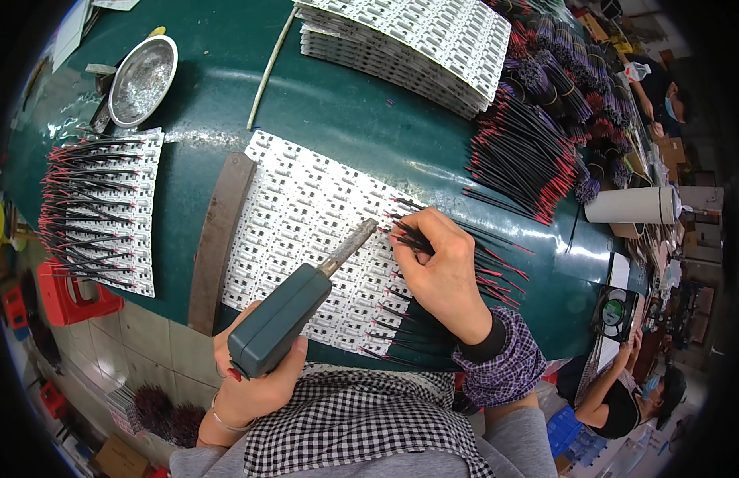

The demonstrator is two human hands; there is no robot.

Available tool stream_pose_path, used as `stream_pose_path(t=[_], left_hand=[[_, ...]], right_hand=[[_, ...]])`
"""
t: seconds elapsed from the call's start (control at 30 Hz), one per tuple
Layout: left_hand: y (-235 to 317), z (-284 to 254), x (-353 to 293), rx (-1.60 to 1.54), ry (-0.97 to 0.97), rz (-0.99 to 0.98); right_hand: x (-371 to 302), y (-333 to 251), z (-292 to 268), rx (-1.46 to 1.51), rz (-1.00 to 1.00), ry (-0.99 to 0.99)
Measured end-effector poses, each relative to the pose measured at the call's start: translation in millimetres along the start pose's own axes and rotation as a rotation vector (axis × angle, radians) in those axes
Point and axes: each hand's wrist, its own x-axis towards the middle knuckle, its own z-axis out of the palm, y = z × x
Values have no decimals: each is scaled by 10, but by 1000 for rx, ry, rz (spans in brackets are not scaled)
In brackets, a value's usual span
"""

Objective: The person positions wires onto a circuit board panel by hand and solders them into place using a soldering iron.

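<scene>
The left hand has its fingers wrapped around the dark green handle of a soldering gun, whose metal tip slants up and away from them to end just beside the right fingertips. The right hand holds its thumb and fingers narrow, pinching a bunch of black wires with red ends. Directly under these fingers lies the right edge of a white circuit panel; whether the tip touches a pad there is too small to tell. More wires lie across that edge, nearer the person than the right fingers. Left of both hands' fingers, a brown bar rests along the panel's left side, and farther left sits a wired panel. Beyond the right fingers are a panel stack and, farther right, a wire heap.
</scene>
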Motion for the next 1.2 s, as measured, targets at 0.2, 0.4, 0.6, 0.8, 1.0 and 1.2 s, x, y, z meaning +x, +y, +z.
stream_pose_path(t=[0.2, 0.4, 0.6, 0.8, 1.0, 1.2], left_hand=[[132, -21, 68, 44, -66, -38], [133, -48, 51, 128, -126, -24], [54, -59, -72, 4, -12, -134], [24, -15, -5, 20, -34, 15], [141, -55, 35, 105, -93, 1], [78, -96, -100, 112, -96, -41]], right_hand=[[4, 4, 14, 5, 2, 3], [2, 23, 23, 4, -11, 19], [27, -1, 0, 24, 30, 3], [138, -35, -95, 64, 98, -73], [148, -16, -66, 99, 95, -67], [140, -63, -107, 49, 90, -96]])
